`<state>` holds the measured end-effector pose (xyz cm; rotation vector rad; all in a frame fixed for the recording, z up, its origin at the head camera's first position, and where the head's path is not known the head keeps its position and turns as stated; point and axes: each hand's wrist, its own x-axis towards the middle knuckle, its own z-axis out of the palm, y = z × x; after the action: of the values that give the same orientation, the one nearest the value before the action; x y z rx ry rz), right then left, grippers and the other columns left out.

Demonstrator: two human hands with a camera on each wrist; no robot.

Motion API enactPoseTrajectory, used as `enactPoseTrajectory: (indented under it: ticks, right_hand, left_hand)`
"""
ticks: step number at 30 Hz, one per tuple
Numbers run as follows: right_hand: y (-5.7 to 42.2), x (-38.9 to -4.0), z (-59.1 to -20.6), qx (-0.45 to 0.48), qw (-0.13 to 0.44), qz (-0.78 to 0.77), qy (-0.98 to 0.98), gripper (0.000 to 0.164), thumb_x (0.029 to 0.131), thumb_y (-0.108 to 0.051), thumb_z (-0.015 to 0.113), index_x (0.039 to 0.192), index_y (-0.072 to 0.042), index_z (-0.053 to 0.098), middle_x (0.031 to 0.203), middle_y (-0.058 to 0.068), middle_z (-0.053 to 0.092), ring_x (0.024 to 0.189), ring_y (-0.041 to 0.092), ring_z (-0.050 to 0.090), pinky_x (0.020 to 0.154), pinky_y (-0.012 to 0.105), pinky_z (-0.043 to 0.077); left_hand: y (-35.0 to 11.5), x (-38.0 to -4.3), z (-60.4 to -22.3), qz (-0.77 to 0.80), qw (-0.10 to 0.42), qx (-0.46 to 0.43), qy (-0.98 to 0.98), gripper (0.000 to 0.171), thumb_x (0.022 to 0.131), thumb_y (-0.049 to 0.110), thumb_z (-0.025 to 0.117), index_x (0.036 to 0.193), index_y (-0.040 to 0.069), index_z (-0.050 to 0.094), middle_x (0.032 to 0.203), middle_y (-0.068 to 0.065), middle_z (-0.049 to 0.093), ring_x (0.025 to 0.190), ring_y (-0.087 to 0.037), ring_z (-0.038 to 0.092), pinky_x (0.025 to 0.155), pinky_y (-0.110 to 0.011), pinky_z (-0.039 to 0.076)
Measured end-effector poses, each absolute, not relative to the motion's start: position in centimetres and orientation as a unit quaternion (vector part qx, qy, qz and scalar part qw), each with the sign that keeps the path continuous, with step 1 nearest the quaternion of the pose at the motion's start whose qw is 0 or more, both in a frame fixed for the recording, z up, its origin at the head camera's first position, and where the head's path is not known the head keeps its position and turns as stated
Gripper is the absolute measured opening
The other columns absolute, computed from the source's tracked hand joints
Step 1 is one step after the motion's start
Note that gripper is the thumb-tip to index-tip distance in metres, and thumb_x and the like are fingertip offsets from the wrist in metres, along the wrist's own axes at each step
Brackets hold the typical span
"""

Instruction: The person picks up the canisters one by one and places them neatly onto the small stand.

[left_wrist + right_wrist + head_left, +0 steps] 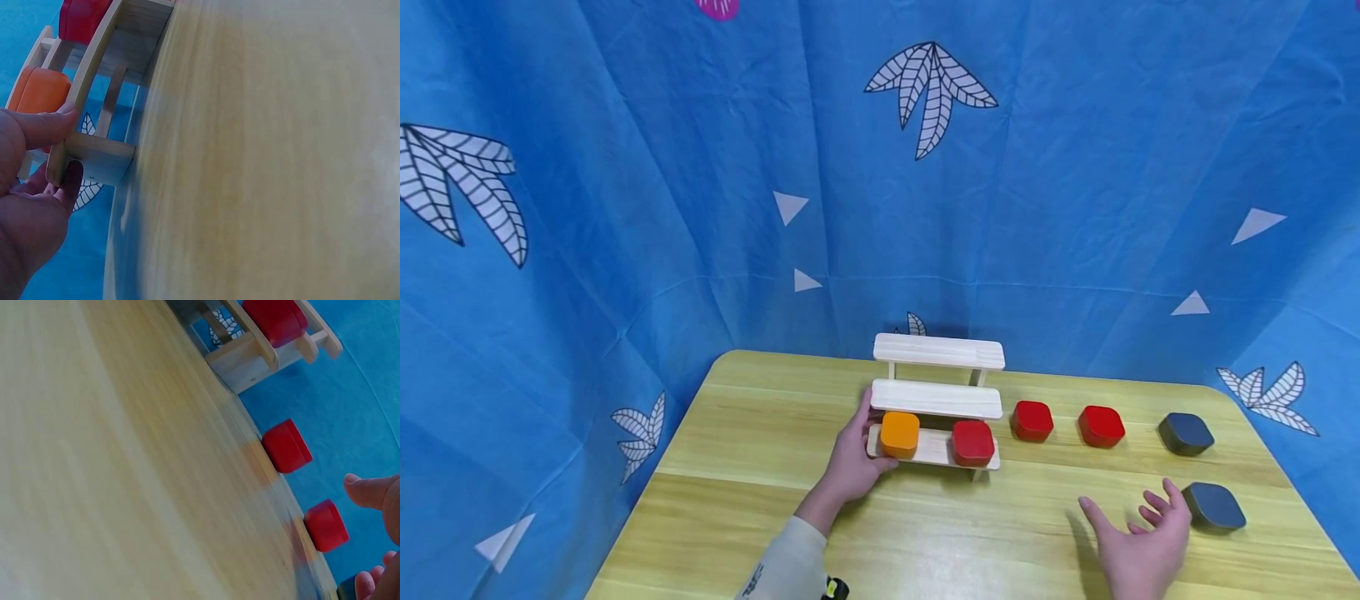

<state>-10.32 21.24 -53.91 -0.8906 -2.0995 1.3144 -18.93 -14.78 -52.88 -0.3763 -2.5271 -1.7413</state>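
A small three-tier wooden rack (pixel 937 400) stands near the table's back edge. At the left end of its lowest tier, my left hand (pixel 853 467) grips the board, thumb on the front edge and fingers curled beneath, as the left wrist view shows. Beside that thumb an orange box (pixel 899 435) with rounded corners sits on the tier. A red box (pixel 973 442) occupies the same tier's right end. My right hand (pixel 1146 542) hovers at the front right, thumb and fingers spread, holding nothing. Nearest to it is a dark grey box (pixel 1214 507) on the table.
Right of the rack stand two more red boxes (pixel 1032 421), (pixel 326 525) in a row. Another dark grey box (pixel 1185 433) is farther right, by the table's back corner. A blue patterned cloth (pixel 880 208) hangs behind the wooden table (pixel 760 425).
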Motion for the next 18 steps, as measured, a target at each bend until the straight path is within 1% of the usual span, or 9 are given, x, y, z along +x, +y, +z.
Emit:
enactPoseTrajectory:
  ticks: [5,7,11,14,18]
  right_hand:
    - [22.0,-10.3,-53.8,-0.345,0.241,0.48,-0.77,0.11,0.071,-0.026,0.093,0.158,-0.017,0.026,0.14,0.015,0.044,0.115,0.03,0.042,0.082,0.027,0.042]
    - [22.1,-10.2,-53.7,-0.349,0.244,0.477,-0.769,0.109,0.071,-0.024,0.092,0.158,-0.017,0.026,0.141,0.016,0.044,0.116,0.029,0.041,0.082,0.027,0.042]
    - [22.4,-9.9,-53.6,-0.353,0.26,0.477,-0.762,0.106,0.071,-0.02,0.092,0.156,-0.016,0.03,0.139,0.014,0.046,0.113,0.027,0.041,0.081,0.026,0.041]
    - [22.7,-9.8,-53.5,-0.36,0.26,0.478,-0.758,0.105,0.071,-0.023,0.092,0.156,-0.018,0.03,0.14,0.015,0.045,0.114,0.027,0.042,0.083,0.027,0.041]
    - [23.2,-9.7,-53.5,-0.373,0.259,0.473,-0.755,0.105,0.072,-0.026,0.092,0.156,-0.019,0.03,0.142,0.017,0.045,0.117,0.03,0.041,0.086,0.029,0.042]
  left_hand:
    - [-14.8,-19.0,-52.9,-0.559,0.026,-0.122,-0.819,0.128,0.072,-0.013,0.083,0.162,0.032,0.004,0.143,0.0,0.048,0.129,-0.022,0.046,0.111,-0.045,0.035]
    - [-14.8,-19.0,-52.9,-0.56,0.026,-0.124,-0.819,0.128,0.072,-0.013,0.083,0.162,0.031,0.003,0.143,-0.001,0.048,0.13,-0.022,0.046,0.111,-0.044,0.035]
    - [-14.8,-19.2,-53.0,-0.561,0.024,-0.122,-0.819,0.129,0.071,-0.014,0.083,0.162,0.032,0.003,0.142,0.0,0.049,0.131,-0.02,0.046,0.112,-0.041,0.032]
    - [-14.8,-19.2,-53.1,-0.559,0.022,-0.118,-0.82,0.129,0.071,-0.013,0.083,0.161,0.033,0.003,0.141,0.001,0.049,0.131,-0.019,0.046,0.112,-0.04,0.033]
    - [-14.8,-19.1,-53.0,-0.557,0.02,-0.115,-0.822,0.128,0.072,-0.013,0.083,0.162,0.032,0.003,0.141,0.002,0.05,0.13,-0.018,0.046,0.112,-0.038,0.033]
